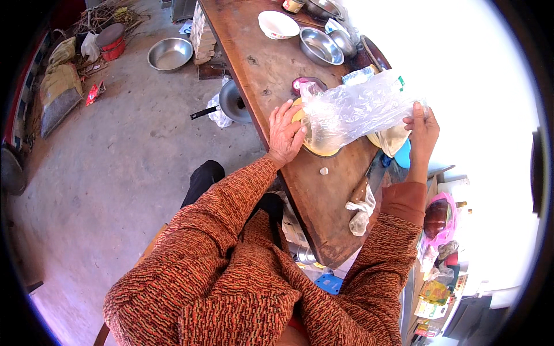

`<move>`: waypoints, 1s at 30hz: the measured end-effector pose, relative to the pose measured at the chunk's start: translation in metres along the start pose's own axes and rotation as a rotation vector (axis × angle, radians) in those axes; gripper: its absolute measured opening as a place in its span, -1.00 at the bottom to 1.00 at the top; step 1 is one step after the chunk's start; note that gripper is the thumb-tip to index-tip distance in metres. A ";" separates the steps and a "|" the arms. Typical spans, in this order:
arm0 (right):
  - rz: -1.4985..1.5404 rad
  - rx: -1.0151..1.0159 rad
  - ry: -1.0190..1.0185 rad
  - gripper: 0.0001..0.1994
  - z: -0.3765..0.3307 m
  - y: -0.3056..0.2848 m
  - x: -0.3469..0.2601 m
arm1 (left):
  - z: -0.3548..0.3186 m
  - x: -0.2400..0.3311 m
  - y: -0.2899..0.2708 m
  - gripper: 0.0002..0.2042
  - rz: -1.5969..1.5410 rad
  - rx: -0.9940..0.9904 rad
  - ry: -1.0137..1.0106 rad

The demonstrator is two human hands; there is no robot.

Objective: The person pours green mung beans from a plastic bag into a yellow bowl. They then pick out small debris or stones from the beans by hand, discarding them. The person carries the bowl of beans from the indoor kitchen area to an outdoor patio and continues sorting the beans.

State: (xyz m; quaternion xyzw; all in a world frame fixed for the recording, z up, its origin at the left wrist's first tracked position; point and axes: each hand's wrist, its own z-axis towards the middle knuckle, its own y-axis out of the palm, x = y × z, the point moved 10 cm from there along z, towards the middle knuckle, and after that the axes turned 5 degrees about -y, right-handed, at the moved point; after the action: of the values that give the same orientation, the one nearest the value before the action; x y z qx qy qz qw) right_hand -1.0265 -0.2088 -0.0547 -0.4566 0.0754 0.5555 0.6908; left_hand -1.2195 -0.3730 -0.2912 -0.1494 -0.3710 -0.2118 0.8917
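A clear plastic bag [360,112] stretches between my two hands over the wooden table [254,60]. Under its left end is a yellow-rimmed round bowl [330,154], mostly covered by the film. My left hand [285,132] lies over the bowl's left edge with its fingers extended, touching the rim and the bag's end. At the far right end, my right hand [424,124] pinches the bag between thumb and fingers. Beneath the film near that hand sits a pale bag [393,139]. What the bowl contains is hard to make out through the plastic.
A small white piece [324,170] and a knotted plastic bag [360,216] lie on the table's near part. Farther back stand a white bowl [278,25] and a steel basin [321,46]. A black-handled pan [234,102] and another basin [170,55] are lower, left of the table.
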 end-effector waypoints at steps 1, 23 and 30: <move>0.053 0.048 0.011 -0.66 0.001 -0.007 0.000 | 0.000 0.000 -0.001 -0.84 -0.004 0.010 0.004; 0.324 0.122 0.238 -0.70 -0.008 -0.039 0.066 | 0.001 0.003 -0.002 -0.80 -0.021 0.084 -0.001; 0.386 0.256 0.150 -0.67 -0.016 -0.049 0.048 | 0.004 -0.001 0.001 -0.68 0.002 0.048 -0.078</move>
State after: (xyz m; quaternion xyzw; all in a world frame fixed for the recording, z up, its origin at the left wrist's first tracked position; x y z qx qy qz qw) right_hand -0.9616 -0.1852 -0.0667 -0.3823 0.2821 0.6277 0.6166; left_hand -1.2220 -0.3700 -0.2900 -0.1365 -0.4102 -0.1959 0.8802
